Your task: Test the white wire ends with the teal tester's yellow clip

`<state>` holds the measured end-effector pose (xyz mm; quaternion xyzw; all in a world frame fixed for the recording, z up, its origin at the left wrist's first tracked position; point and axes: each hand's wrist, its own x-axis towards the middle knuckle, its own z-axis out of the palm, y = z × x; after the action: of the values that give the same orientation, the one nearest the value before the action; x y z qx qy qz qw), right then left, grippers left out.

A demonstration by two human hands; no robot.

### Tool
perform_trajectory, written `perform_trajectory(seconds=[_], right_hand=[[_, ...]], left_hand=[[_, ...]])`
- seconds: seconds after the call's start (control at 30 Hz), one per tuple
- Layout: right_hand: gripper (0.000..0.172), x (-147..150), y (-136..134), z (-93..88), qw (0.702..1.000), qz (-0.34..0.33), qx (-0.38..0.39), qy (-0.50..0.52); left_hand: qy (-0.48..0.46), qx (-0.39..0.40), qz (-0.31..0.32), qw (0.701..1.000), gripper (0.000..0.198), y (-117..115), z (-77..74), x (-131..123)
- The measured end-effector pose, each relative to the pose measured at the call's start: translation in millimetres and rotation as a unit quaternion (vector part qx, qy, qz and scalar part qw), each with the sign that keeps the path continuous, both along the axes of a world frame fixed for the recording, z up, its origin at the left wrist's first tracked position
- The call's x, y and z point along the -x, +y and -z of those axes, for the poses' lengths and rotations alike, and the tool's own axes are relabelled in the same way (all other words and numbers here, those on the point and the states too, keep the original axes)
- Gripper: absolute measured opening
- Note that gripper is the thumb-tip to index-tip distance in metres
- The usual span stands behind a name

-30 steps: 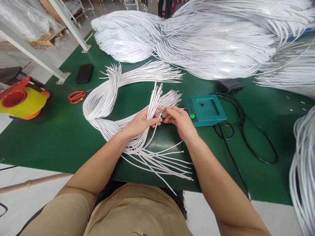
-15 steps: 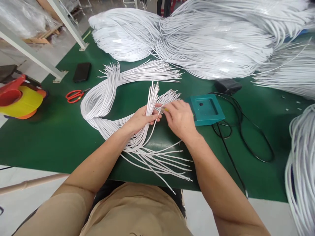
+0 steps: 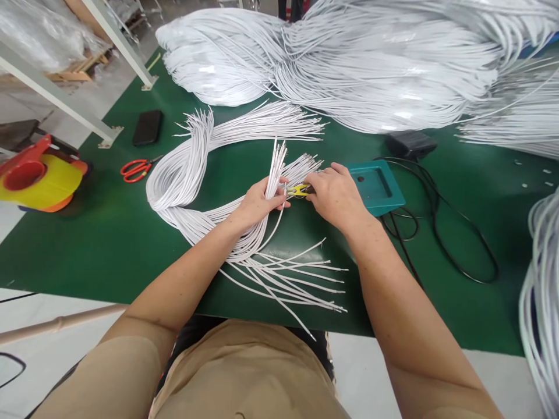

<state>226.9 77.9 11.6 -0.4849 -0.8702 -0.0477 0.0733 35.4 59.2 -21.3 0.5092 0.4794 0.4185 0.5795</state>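
My left hand point(image 3: 258, 203) is closed round a bunch of white cables point(image 3: 276, 166), their cut ends pointing up and away. One cable stands apart from the bunch between thumb and fingers. In my right hand point(image 3: 335, 195) is a small yellow-handled tool point(image 3: 299, 190), which looks like cutters or strippers. Its tip meets the end of the single cable beside my left thumb. Below the hands, loose cable ends point(image 3: 297, 279) fan out to the right. A looped bundle of white cables point(image 3: 174, 180) lies on the green table to the left.
Large heaps of white cable point(image 3: 384, 75) cover the table's back. A teal tray point(image 3: 395, 202) and black cord point(image 3: 463, 224) are on the right. At left are red-handled scissors point(image 3: 136, 170), a black phone-like object point(image 3: 147, 127) and a yellow tape roll in a dispenser point(image 3: 56, 186).
My right hand has shifted right, and more of the yellow-handled tool shows. The view has moved slightly. My left hand still grips the cables.
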Motion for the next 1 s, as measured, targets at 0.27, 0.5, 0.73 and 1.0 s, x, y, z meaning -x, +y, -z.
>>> perform_trajectory(seconds=[0.27,0.5,0.73,1.0], right_hand=[[0.025,-2.9,4.0,5.0,1.0,0.002,0.009,-0.017],[0.025,-2.4,3.9,4.2,0.999,-0.001,0.029,-0.013],[0.039,-18.1,-5.9,7.0,0.985,0.123,-0.089,0.085],[0.037,-10.1,-10.8,1.4,0.982,0.088,-0.088,0.143]], left_hand=[[0.052,0.008,-0.027,0.998,0.038,0.7,-1.3,-3.9],[0.121,-0.026,-0.04,0.992,0.035,-0.1,6.3,-3.7],[0.123,-0.018,-0.032,0.992,0.036,0.0,3.3,-2.4],[0.083,0.034,-0.033,0.995,0.042,-3.2,-11.7,3.7]])
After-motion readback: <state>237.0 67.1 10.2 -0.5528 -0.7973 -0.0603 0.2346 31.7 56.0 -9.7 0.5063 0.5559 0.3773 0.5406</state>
